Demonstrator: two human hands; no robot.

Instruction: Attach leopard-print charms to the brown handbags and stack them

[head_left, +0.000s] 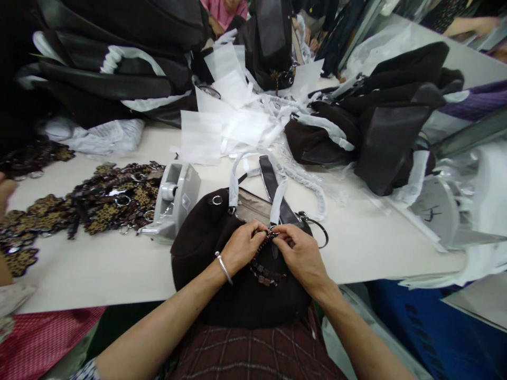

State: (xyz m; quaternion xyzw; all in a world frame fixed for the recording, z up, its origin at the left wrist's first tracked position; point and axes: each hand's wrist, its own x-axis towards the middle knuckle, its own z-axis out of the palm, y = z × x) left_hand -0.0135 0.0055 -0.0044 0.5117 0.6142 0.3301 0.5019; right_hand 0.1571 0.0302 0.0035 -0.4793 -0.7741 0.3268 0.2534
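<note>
In front of me a dark brown handbag (241, 295) lies partly on the table edge and against my lap, its top unzipped with a beige lining showing. White wrapping covers its handle (279, 195). My left hand (245, 243), with a silver bangle at the wrist, pinches a dark beaded charm (264, 274) near the base of the handle. Closed at the same spot, my right hand (297, 250) grips the charm's upper end by the handle's metal ring. The fingertips of both hands nearly meet. Beads hang down over the bag's front.
A grey tape dispenser (180, 195) stands left of the bag, beside a heap of leopard-patterned charms (114, 198). White paper sheets (225, 121) lie at the back. Dark bags are piled at left (119, 68) and right (392, 121). Other people sit or stand across the table.
</note>
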